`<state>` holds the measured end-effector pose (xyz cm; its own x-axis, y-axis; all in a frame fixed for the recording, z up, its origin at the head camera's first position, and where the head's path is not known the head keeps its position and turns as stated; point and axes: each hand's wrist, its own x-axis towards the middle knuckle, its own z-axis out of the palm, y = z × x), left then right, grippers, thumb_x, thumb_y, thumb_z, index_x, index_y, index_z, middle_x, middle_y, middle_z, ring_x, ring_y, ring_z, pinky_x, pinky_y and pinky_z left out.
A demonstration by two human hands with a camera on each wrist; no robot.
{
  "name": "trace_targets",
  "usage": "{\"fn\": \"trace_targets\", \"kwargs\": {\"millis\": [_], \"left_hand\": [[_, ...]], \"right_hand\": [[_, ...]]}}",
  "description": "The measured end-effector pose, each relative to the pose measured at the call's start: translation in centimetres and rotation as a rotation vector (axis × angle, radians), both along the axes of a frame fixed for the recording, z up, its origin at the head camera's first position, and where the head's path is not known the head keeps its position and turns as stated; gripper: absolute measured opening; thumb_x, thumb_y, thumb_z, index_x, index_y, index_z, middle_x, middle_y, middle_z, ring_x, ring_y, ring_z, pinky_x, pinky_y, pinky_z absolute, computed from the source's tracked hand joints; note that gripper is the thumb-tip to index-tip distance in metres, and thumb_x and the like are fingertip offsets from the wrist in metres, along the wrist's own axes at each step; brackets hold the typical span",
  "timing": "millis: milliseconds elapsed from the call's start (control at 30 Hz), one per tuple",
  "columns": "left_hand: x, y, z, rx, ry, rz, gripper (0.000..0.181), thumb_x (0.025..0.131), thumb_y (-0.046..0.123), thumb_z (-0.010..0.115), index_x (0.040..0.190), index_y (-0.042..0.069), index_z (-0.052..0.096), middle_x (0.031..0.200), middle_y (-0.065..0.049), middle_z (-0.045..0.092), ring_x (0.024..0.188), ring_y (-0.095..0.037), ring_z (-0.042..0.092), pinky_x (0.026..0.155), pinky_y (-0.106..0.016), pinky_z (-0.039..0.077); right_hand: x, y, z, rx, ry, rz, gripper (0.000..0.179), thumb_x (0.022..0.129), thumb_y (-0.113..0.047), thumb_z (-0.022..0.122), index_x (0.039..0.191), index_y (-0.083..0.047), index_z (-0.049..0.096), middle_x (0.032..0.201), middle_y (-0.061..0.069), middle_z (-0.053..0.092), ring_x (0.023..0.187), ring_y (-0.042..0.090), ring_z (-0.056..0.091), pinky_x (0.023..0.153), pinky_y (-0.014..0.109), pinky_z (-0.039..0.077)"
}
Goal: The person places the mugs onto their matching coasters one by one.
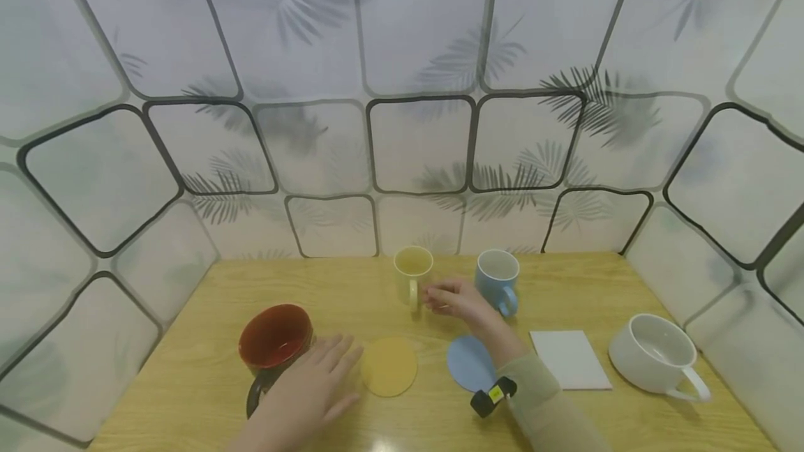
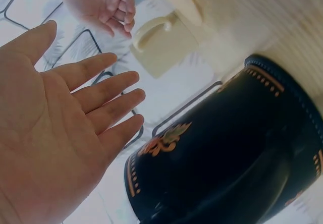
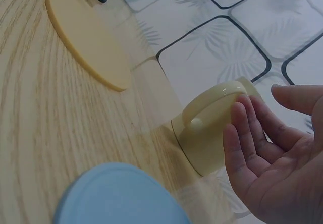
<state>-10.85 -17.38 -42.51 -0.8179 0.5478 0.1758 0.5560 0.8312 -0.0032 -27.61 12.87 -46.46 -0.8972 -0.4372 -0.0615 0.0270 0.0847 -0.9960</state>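
Observation:
My left hand is spread with straight fingers beside a dark mug that has a red inside. In the left wrist view the dark mug shows orange dotted bands and a painted flower, and the left palm holds nothing. At the back, a pale yellow mug stands upright with its handle towards me. My right hand is just right of that handle. Seen from the right wrist, its fingers are slightly bent near the yellow mug; whether they touch the handle I cannot tell.
A blue mug stands right of the yellow one. Across the wooden table lie a round yellow coaster, a round blue coaster and a white square coaster. A wide white mug stands far right. Patterned curtain-like walls enclose the table.

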Motion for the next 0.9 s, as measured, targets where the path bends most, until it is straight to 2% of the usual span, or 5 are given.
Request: {"fn": "trace_targets", "kwargs": {"millis": [200, 433, 633, 900], "left_hand": [[-0.4, 0.3, -0.8, -0.020, 0.005, -0.015, 0.060, 0.103, 0.047, 0.064, 0.149, 0.007, 0.060, 0.155, -0.014, 0.060, 0.143, -0.033, 0.059, 0.117, -0.052, 0.052], [-0.9, 0.4, -1.4, 0.013, -0.073, 0.008, 0.060, 0.104, 0.045, 0.063, 0.149, 0.006, 0.060, 0.154, -0.016, 0.060, 0.143, -0.036, 0.058, 0.118, -0.054, 0.051], [-1.4, 0.5, -1.8, 0.019, -0.124, 0.025, 0.059, 0.105, 0.046, 0.062, 0.148, 0.006, 0.061, 0.155, -0.016, 0.059, 0.143, -0.034, 0.058, 0.119, -0.053, 0.049], [-2.3, 0.8, -2.4, 0.045, -0.174, 0.031, 0.059, 0.105, 0.046, 0.061, 0.148, 0.005, 0.061, 0.156, -0.017, 0.058, 0.146, -0.035, 0.056, 0.123, -0.053, 0.045]], "right_hand": [[-0.1, 0.1, -0.4, -0.002, -0.012, -0.007, 0.039, 0.107, -0.015, 0.061, 0.134, 0.014, 0.063, 0.102, -0.006, 0.079, 0.092, 0.005, 0.072, 0.095, 0.026, 0.062], [-0.4, 0.2, -0.8, 0.008, -0.034, -0.008, 0.040, 0.107, -0.014, 0.061, 0.134, 0.015, 0.062, 0.100, -0.009, 0.078, 0.093, 0.006, 0.072, 0.097, 0.028, 0.063], [-0.7, 0.2, -1.1, 0.024, -0.027, 0.004, 0.041, 0.108, -0.016, 0.060, 0.134, 0.015, 0.062, 0.103, -0.006, 0.078, 0.096, 0.009, 0.072, 0.099, 0.033, 0.063], [-1.1, 0.0, -1.6, -0.028, -0.068, -0.005, 0.038, 0.106, -0.010, 0.060, 0.131, 0.019, 0.062, 0.097, -0.008, 0.079, 0.088, 0.005, 0.073, 0.089, 0.023, 0.064]]}}
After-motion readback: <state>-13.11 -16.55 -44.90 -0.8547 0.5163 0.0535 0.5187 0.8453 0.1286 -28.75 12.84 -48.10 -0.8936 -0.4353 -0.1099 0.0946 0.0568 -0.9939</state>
